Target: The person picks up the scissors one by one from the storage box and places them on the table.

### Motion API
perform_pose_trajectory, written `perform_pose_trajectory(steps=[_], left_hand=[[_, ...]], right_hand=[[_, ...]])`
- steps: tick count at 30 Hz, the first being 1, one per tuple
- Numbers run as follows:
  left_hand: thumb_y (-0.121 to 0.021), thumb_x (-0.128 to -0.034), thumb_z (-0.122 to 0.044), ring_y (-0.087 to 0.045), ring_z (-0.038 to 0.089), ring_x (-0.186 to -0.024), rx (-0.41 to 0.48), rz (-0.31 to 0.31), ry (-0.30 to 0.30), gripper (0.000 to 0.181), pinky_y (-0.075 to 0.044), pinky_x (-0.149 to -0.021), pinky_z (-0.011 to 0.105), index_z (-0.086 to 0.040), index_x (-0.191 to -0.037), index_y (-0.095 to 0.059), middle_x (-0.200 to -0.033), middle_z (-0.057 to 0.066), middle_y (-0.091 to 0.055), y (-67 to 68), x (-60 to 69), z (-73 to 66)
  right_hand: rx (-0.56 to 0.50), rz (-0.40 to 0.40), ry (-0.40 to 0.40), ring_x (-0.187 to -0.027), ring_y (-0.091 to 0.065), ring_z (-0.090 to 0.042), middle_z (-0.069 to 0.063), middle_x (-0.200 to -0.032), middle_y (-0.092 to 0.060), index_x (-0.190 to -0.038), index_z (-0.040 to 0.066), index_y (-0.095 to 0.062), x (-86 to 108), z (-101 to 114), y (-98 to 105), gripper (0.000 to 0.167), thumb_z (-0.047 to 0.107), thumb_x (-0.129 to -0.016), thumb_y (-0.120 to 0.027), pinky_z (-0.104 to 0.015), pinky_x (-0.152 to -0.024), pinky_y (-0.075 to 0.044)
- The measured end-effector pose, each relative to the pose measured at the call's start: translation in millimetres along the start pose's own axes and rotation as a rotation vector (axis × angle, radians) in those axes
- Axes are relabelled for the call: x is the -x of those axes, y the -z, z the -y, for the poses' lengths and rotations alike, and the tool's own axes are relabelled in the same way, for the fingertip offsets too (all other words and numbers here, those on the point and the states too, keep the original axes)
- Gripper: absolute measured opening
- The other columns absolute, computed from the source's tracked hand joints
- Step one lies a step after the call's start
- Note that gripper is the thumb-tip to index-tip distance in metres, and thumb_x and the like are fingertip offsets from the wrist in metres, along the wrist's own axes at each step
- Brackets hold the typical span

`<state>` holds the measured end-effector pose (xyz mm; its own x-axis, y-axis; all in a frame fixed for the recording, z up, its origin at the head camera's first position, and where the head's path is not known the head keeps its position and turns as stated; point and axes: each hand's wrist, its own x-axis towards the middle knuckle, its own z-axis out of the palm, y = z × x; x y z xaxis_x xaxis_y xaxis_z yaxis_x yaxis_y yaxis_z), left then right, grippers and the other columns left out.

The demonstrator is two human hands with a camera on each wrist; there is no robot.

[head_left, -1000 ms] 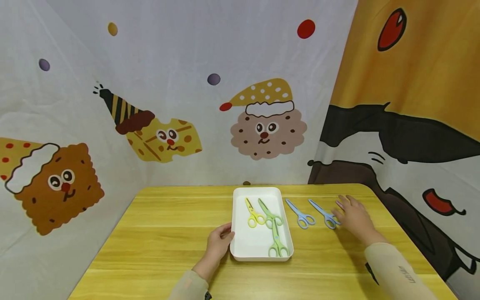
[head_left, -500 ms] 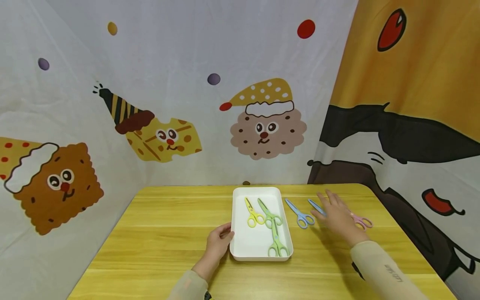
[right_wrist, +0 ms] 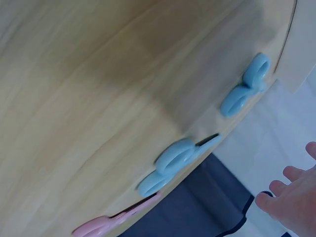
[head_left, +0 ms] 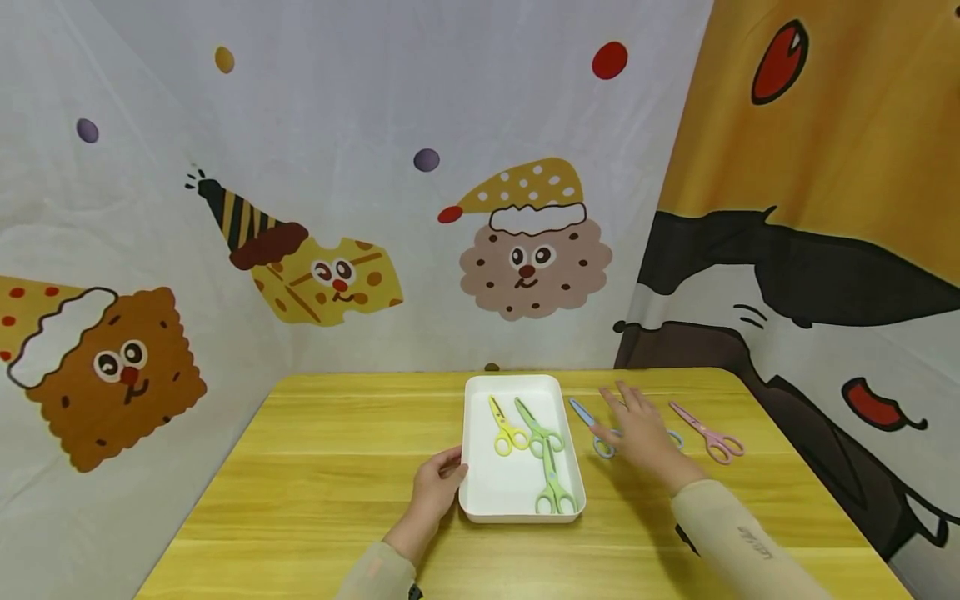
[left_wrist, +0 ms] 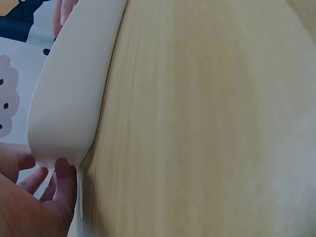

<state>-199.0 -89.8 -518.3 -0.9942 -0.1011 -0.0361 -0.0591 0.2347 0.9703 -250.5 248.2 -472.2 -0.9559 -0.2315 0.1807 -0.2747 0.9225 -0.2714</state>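
Note:
My left hand (head_left: 438, 483) holds the left side of a white tray (head_left: 480, 500). In the left wrist view its thumb and fingers are on the tray's wall (left_wrist: 69, 98). Inside the tray lie yellow scissors (head_left: 498, 417) and two pairs of green scissors, one farther back (head_left: 527, 413) and one nearer (head_left: 552, 475). My right hand (head_left: 637, 429), fingers spread and holding nothing, hovers over the table right of the tray. Below it are two pairs of blue scissors, the left pair (head_left: 582, 412) partly covered and the right pair (head_left: 677, 437) mostly hidden.
Pink scissors (head_left: 703, 428) lie on the wooden table (head_left: 337, 467) to the right of my right hand. A cartoon-printed curtain (head_left: 337, 125) hangs behind the table's back edge.
My right hand has moved left from near the pink scissors, across the right blue pair, toward the left blue pair. The pink scissors are now uncovered. My left hand and the tray stay put.

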Motion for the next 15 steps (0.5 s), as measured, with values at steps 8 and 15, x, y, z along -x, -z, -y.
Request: perform_pose_trajectory(steps=[8, 15], left_hand=[[-0.063, -0.0887, -0.005, -0.063, 0.028, -0.102, -0.007, 0.001, 0.016, 0.033, -0.056, -0.085, 0.033, 0.003, -0.120, -0.061, -0.113, 0.020, -0.064, -0.7, -1.8, 4.8], [-0.063, -0.0888, -0.006, -0.063, 0.028, -0.102, -0.015, -0.004, 0.016, 0.034, -0.056, -0.085, 0.033, 0.004, -0.121, -0.061, -0.113, 0.020, -0.065, -1.0, -2.4, 5.4]], right_hand=[[-0.025, -0.014, 0.055, -0.137, -0.017, -0.050, -0.027, -0.152, -0.021, -0.147, 0.006, -0.032, -4.6, 16.9, -6.9, 0.071, 0.040, -0.090, -0.061, -0.069, -0.107, -0.018], [-0.039, -0.033, 0.085, -0.136, -0.021, -0.050, -0.026, -0.152, -0.023, -0.146, 0.007, -0.035, -10.3, 33.0, -9.9, 0.071, 0.040, -0.089, -0.063, -0.068, -0.108, -0.020]])
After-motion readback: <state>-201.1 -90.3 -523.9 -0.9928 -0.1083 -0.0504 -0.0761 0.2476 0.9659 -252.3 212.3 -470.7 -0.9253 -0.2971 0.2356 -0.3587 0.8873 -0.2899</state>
